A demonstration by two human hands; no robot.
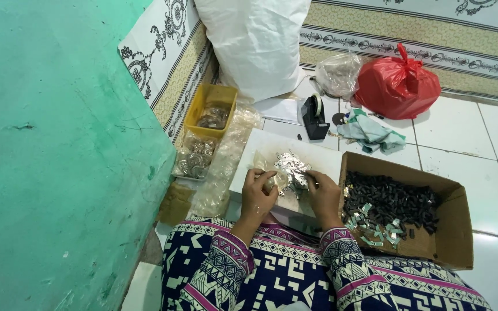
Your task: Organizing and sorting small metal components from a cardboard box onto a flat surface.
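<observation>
brown cardboard box (453, 230) right; red bag (397, 86), white sack (255, 40) behind.

Scuffed, cracked green painted wall (59, 155) filling the left side. Glossy white square floor tiles (462, 132) with dark grout lines, lit evenly by soft daylight. Cream-and-beige patterned mat with black scrollwork borders (410, 29) spread across the far end, its edge running down along the wall.
</observation>
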